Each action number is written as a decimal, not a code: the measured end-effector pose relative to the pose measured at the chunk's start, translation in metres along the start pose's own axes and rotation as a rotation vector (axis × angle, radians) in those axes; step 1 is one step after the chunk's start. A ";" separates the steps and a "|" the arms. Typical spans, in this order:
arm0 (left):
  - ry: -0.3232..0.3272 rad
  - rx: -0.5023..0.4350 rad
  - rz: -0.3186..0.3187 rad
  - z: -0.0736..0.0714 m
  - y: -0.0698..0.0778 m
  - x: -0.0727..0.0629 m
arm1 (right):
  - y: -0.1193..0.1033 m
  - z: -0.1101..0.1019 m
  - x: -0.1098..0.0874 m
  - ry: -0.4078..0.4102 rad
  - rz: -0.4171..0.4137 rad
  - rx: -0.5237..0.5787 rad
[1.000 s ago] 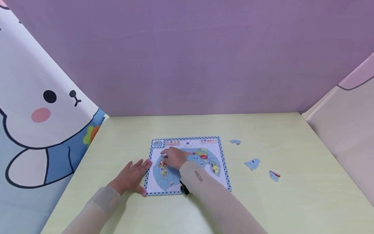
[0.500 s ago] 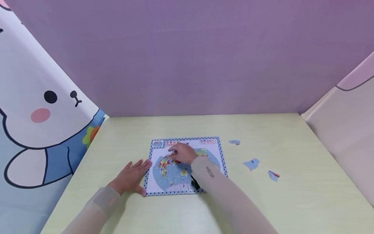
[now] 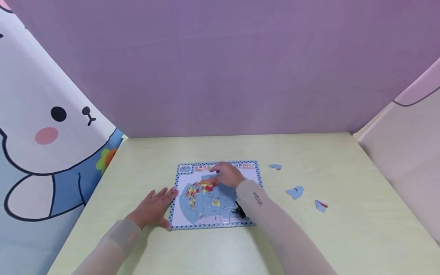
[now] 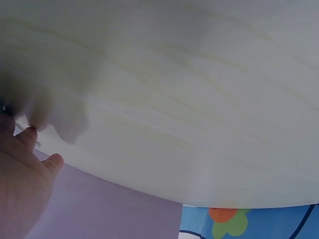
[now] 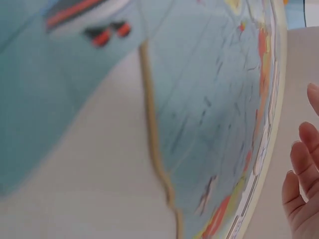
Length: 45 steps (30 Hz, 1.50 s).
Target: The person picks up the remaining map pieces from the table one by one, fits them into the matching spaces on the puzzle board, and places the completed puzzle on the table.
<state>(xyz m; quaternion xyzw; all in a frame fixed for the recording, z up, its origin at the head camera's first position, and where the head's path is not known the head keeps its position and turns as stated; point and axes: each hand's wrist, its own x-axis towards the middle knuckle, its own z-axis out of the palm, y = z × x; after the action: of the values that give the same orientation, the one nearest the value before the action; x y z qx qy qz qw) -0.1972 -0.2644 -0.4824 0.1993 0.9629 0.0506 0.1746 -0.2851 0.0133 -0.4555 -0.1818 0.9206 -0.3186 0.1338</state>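
Observation:
A world-map jigsaw puzzle (image 3: 206,214) with a blue dotted border lies flat on the table. My left hand (image 3: 152,208) rests spread at its left edge, fingertips and thumb on the border; in the left wrist view part of that hand (image 4: 22,184) shows at the left. Over the upper middle of the map is my right hand (image 3: 228,175), its fingers loosely bent. No piece shows in its fingers in the right wrist view, where the hand (image 5: 304,194) appears at the right edge. A pale gap (image 5: 114,144) lies between map pieces (image 5: 209,99) there.
To the right of the puzzle lie three loose pieces: a small one (image 3: 275,167), a larger blue one (image 3: 295,193) and one with a red stripe (image 3: 321,206). A purple panel (image 3: 240,76) stands behind the table (image 3: 148,156). Printed cloths hang on both sides.
My right hand has moved to the right across the top of the map, uncovering its left and middle parts. The left hand and the loose pieces have stayed in place.

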 end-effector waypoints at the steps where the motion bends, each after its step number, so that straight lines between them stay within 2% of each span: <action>1: -0.002 -0.001 0.000 0.000 0.000 0.000 | 0.002 -0.001 0.000 0.002 -0.002 -0.004; 8: -0.004 0.000 0.005 -0.001 0.001 0.000 | 0.014 -0.011 -0.002 -0.002 0.026 -0.018; 13: -0.008 0.009 0.009 -0.002 0.002 0.001 | 0.019 -0.018 -0.001 0.034 0.066 0.017; 19: -0.010 0.013 0.029 -0.002 0.004 0.002 | 0.024 -0.023 -0.001 0.042 0.085 -0.008; 26: -0.014 0.021 0.017 -0.002 0.004 0.001 | 0.030 -0.030 -0.002 0.058 0.124 -0.028; 35: -0.014 0.025 0.019 -0.002 0.002 0.001 | 0.039 -0.040 -0.004 0.072 0.151 0.004; 45: 0.036 0.082 0.051 0.002 0.001 0.001 | 0.049 -0.047 -0.008 0.086 0.164 -0.008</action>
<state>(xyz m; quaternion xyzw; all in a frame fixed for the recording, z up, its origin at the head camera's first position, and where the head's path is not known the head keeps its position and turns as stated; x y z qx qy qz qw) -0.1968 -0.2633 -0.4841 0.2299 0.9618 0.0192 0.1474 -0.3075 0.0774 -0.4498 -0.0924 0.9385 -0.3105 0.1191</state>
